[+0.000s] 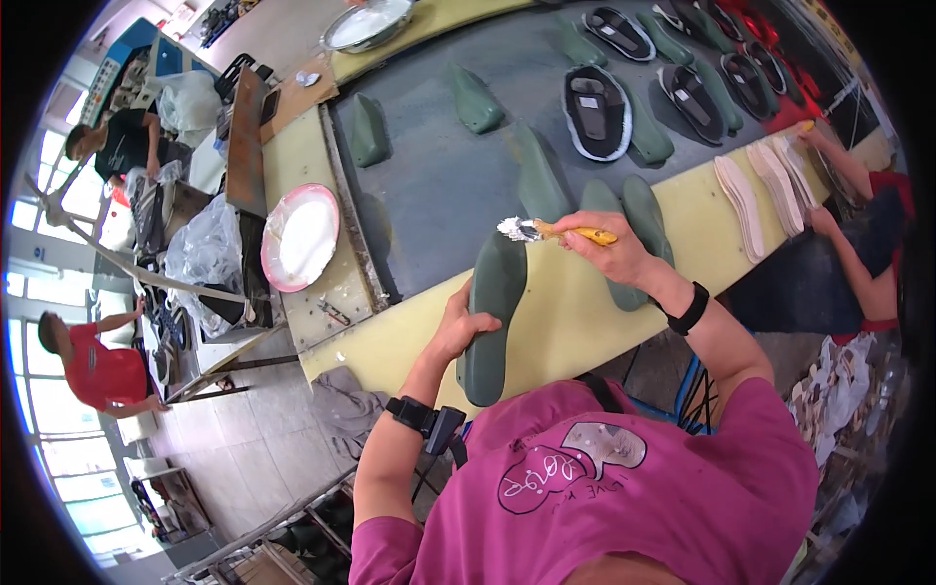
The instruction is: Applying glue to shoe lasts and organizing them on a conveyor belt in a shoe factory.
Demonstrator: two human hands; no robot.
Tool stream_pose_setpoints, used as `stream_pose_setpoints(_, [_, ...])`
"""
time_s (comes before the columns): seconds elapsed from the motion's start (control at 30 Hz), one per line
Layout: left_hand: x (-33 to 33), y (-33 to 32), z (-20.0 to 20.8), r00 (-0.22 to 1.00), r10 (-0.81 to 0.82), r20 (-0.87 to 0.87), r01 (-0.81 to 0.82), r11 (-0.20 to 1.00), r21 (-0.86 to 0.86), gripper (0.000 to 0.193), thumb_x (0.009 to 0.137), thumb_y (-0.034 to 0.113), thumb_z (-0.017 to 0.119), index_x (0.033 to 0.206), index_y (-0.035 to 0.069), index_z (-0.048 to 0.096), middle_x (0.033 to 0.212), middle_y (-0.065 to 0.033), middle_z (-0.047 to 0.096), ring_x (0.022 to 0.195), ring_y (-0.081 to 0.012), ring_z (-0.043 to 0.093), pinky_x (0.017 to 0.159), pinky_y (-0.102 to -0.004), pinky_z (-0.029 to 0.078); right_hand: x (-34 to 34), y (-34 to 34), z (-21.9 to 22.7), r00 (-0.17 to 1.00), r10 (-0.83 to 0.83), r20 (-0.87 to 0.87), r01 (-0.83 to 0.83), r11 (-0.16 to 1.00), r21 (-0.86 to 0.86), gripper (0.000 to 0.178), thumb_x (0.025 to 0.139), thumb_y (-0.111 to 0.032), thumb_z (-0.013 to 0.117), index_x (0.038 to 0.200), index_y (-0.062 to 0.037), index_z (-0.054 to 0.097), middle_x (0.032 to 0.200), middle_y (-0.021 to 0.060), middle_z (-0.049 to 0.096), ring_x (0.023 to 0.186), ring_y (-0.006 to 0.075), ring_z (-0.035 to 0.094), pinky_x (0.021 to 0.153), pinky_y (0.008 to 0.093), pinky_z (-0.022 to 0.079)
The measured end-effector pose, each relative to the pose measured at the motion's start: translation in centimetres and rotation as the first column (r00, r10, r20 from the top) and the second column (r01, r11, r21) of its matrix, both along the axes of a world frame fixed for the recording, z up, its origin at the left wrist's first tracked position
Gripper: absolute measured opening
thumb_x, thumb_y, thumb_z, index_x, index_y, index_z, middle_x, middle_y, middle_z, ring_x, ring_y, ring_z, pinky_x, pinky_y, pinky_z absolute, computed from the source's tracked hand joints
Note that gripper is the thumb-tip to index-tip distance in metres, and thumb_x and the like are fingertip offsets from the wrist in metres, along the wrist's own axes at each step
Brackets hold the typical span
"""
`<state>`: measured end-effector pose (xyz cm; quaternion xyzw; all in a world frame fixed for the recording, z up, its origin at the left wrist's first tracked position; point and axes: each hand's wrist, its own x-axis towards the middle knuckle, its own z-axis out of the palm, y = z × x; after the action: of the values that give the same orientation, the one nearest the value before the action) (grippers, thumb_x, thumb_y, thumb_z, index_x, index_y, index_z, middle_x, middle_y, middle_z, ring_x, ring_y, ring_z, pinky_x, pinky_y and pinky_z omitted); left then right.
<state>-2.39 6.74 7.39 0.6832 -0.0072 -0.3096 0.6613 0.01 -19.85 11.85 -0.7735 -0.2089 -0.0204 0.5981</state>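
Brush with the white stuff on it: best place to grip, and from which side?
I'd take the brush by its yellow handle, coming from the person's right. It lies roughly crosswise, white-coated bristle end pointing left, so that side would likely smear the fingers. The slim handle suits a thumb-and-finger pinch, where the right hand holds it now.

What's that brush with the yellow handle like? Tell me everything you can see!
The small brush with a yellow handle has a head thickly smeared with white, paste-like stuff, with some dark patches showing. I can't tell whether the handle is wood or plastic. It lies nearly level in the picture, head pointing left. The person's right hand grips the handle. The head appears at the far end of a dark green, foot-shaped form, but I can't tell if they touch.
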Motion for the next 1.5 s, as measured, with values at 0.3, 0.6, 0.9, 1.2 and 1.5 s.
stream_pose_setpoints(0.3, [3.5,6.2,-1.6,0.95,0.293,-0.109,-0.308,0.935,-0.175,0.045,0.064,0.003,0.057,0.108,-0.005,0.049,0.089,-0.0133,0.059,0.072,-0.0226,0.06,0.063,-0.0344,0.052,3.6,3.5,-3.1,0.983,0.051,-0.176,-0.076,0.988,-0.135,0.015,0.085,-0.013,0.053,0.093,-0.0025,0.061,0.072,0.0067,0.061,0.067,0.0106,0.057,0.061,0.0239,0.045])
stream_pose_setpoints(0.6, [16.6,9.8,-9.3,0.897,0.423,0.129,-0.433,0.9,0.055,0.055,0.065,0.008,0.062,0.116,-0.002,0.044,0.092,-0.0161,0.056,0.083,-0.0274,0.056,0.072,-0.036,0.047,4.3,5.2,-4.0,0.897,0.031,-0.44,-0.017,0.999,0.034,0.017,0.085,-0.011,0.053,0.093,0.0006,0.061,0.076,0.0068,0.063,0.069,0.011,0.06,0.064,0.0236,0.048])
stream_pose_setpoints(0.9, [20.9,8.6,-12.9,0.857,0.189,0.48,-0.486,0.607,0.629,0.067,0.077,0.017,0.059,0.128,-0.008,0.024,0.122,-0.0315,0.04,0.114,-0.0416,0.041,0.095,-0.0438,0.035,7.2,7.7,-4.1,0.924,0.086,-0.374,-0.048,0.993,0.111,0.015,0.085,-0.002,0.05,0.095,0.0016,0.061,0.08,0.008,0.062,0.07,0.0127,0.06,0.065,0.0238,0.049])
stream_pose_setpoints(1.2, [1.8,13.4,-8.8,0.648,0.212,0.732,-0.665,0.626,0.407,0.046,0.072,0.003,0.059,0.115,0.001,0.048,0.117,-0.0188,0.046,0.109,-0.036,0.045,0.095,-0.0389,0.035,7.7,21.2,-4.8,0.914,0.375,0.158,-0.368,0.927,-0.071,0.015,0.081,-0.004,0.058,0.095,-0.0048,0.055,0.092,0.012,0.055,0.083,0.0274,0.056,0.069,0.0321,0.045])
stream_pose_setpoints(1.5, [-13.6,22.2,-7.8,0.751,0.135,0.646,-0.652,-0.006,0.758,0.057,0.075,0.02,0.059,0.125,0.0,0.038,0.131,-0.0216,0.032,0.124,-0.0398,0.026,0.096,-0.0515,0.022,8.0,35.1,-10.9,0.767,0.423,0.483,-0.234,0.885,-0.403,0.029,0.072,-0.004,0.054,0.101,-0.0068,0.051,0.09,0.0141,0.045,0.086,0.0307,0.048,0.071,0.0386,0.044])
